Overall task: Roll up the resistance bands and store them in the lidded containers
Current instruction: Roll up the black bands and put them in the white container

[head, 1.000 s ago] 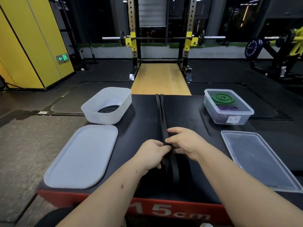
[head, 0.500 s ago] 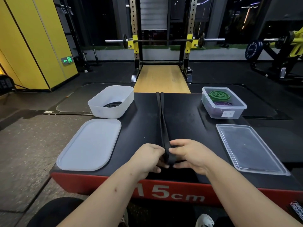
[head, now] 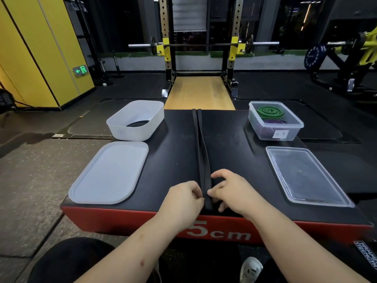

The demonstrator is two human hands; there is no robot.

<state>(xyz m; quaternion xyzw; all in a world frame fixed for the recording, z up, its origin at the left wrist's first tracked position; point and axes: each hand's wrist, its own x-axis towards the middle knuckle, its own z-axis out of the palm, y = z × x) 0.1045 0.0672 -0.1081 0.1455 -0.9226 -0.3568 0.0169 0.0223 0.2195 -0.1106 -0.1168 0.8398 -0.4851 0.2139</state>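
A long black resistance band [head: 201, 144] lies stretched down the middle of the black platform [head: 175, 160], its two strands side by side. My left hand [head: 184, 198] and my right hand [head: 228, 189] pinch its near end at the platform's front edge. A white container [head: 138, 127] at the back left holds a rolled black band [head: 137, 123]. A clear container [head: 275, 127] at the back right holds a rolled green band [head: 269, 112] and a rolled purple band [head: 274, 121].
A white lid [head: 110, 174] lies at the front left of the platform, a clear lid [head: 304, 176] at the front right. The platform has a red front side. Beyond it stand a squat rack with a barbell [head: 202, 44] and a wooden floor strip.
The view has pulled back and up. Both hands have slid along the band toward me to its near end at the platform's front edge.
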